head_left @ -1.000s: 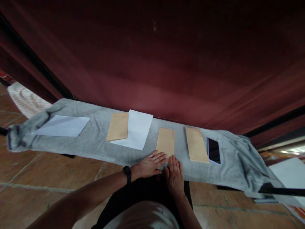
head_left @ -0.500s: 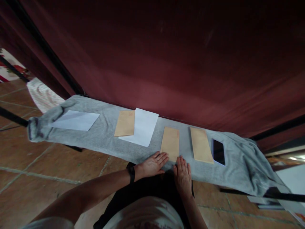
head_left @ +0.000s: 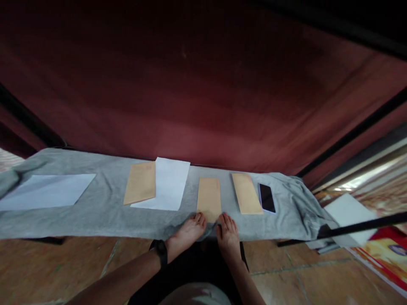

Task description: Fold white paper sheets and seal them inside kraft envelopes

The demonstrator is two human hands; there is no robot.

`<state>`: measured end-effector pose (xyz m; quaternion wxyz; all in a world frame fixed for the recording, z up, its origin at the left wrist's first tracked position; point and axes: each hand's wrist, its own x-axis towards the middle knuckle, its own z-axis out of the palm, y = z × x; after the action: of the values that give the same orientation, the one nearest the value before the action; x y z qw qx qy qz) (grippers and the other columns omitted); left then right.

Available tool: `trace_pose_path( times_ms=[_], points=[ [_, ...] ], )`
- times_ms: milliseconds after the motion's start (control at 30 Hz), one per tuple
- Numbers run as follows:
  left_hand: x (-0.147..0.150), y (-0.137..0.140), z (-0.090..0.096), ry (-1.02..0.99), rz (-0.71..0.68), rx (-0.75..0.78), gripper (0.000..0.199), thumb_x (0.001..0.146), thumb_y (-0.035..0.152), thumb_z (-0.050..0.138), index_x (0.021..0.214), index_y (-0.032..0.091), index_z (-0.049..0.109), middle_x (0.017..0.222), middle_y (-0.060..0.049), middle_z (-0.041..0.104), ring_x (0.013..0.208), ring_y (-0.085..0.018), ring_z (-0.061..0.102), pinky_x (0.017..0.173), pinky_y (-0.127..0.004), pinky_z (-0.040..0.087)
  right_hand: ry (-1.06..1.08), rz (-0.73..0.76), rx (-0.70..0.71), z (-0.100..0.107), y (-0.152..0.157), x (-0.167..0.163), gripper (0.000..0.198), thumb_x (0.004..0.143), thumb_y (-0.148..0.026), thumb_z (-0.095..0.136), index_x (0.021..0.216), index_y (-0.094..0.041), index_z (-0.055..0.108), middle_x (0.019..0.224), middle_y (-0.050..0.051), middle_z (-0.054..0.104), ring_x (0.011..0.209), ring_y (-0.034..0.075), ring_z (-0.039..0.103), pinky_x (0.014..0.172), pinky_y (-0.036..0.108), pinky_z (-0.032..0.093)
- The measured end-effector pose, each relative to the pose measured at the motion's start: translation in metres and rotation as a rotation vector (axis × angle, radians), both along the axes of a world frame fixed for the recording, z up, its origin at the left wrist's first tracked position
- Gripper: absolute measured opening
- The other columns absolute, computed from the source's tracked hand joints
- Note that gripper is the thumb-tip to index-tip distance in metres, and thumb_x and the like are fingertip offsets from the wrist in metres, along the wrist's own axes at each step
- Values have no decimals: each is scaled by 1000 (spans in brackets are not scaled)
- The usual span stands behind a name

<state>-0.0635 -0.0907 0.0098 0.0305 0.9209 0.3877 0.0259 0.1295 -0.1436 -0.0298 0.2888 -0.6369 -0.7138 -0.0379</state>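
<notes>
A tan paper envelope (head_left: 209, 197) lies in front of me on the grey cloth (head_left: 108, 220), near its front edge. At its lower left corner is my left hand (head_left: 190, 231), fingers bent and close together on the paper's edge, with a dark band on the wrist. My right hand (head_left: 229, 239) is at the lower right corner, fingers curled and thumb toward the envelope. Both thumb tips are partly hidden, and the cloth folds darkly between the hands. To the right lies a second tan envelope (head_left: 247, 194), slightly tilted.
Right of the envelopes rests a dark-screened phone (head_left: 267, 198). Leftward, a third tan envelope (head_left: 140, 183) overlaps a white sheet (head_left: 171, 184). Another white sheet (head_left: 51, 190) lies at far left. A dark red curtain (head_left: 190, 106) hangs behind; black frame bars (head_left: 359, 226) flank the surface.
The view has turned to the right, so things appear further left. My flat fingers have bent at the middle envelope's near corners. The papers and phone keep their places on the cloth.
</notes>
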Motion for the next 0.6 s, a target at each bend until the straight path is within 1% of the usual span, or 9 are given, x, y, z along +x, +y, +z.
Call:
trace_pose_path(
  times_ms=[133, 200, 233, 300, 367, 400, 500, 567, 600],
  points=[
    [1, 5, 7, 41, 2, 11, 40, 82, -3, 40, 108, 15, 65, 107, -14, 71, 108, -28, 66, 83, -41, 56, 291, -55, -10, 11, 2, -1, 39, 100, -34, 40, 126, -17, 63, 124, 16, 66, 119, 28, 60, 101, 46, 48],
    [-1, 5, 12, 33, 22, 24, 36, 83, -2, 40, 105, 15, 64, 106, -13, 70, 107, -28, 65, 80, -39, 57, 513, -115, -27, 16, 1, -3, 37, 98, -41, 43, 115, -18, 67, 111, 14, 70, 109, 28, 64, 96, 44, 51],
    [-2, 5, 15, 20, 35, 35, 35, 84, -1, 40, 104, 16, 63, 107, -13, 69, 107, -27, 65, 80, -38, 57, 639, -142, -67, 18, 1, -4, 37, 96, -45, 45, 107, -19, 69, 102, 12, 71, 101, 28, 66, 92, 43, 53],
    [-3, 2, 19, -4, 58, 56, 34, 84, -1, 41, 104, 16, 63, 109, -12, 68, 109, -26, 64, 82, -38, 57, 912, -187, -223, 22, 3, -9, 42, 91, -56, 50, 91, -19, 70, 85, 9, 71, 81, 26, 68, 74, 38, 57],
    [-3, -2, 21, -7, 65, 75, 35, 83, -2, 42, 105, 16, 63, 111, -12, 69, 111, -27, 63, 83, -39, 58, 1190, -228, -409, 27, 8, -16, 48, 81, -66, 59, 81, -19, 67, 70, 5, 68, 60, 20, 64, 54, 32, 55],
    [-2, -3, 20, -3, 60, 81, 37, 82, -3, 42, 106, 16, 63, 112, -13, 69, 112, -27, 63, 83, -39, 58, 1318, -253, -488, 29, 12, -20, 50, 76, -68, 65, 77, -18, 65, 65, 3, 66, 52, 18, 61, 48, 30, 53],
    [0, -6, 16, -8, 49, 81, 40, 82, -2, 42, 109, 17, 64, 116, -12, 70, 114, -26, 64, 85, -39, 58, 1591, -307, -602, 36, 25, -31, 51, 64, -66, 77, 71, -18, 61, 60, 2, 65, 47, 14, 60, 45, 26, 52],
    [0, -7, 12, -83, 62, 56, 38, 85, 1, 43, 110, 19, 65, 119, -10, 70, 116, -25, 64, 88, -38, 58, 1674, -298, -604, 40, 31, -35, 51, 61, -63, 80, 68, -18, 58, 58, 2, 65, 49, 15, 63, 46, 25, 53],
    [0, -6, 10, -164, 89, 37, 36, 87, 5, 44, 112, 19, 64, 124, -11, 69, 119, -25, 63, 91, -39, 57, 1698, -275, -591, 41, 32, -36, 50, 60, -62, 81, 67, -19, 57, 57, 1, 64, 50, 15, 64, 47, 24, 53]
  ],
)
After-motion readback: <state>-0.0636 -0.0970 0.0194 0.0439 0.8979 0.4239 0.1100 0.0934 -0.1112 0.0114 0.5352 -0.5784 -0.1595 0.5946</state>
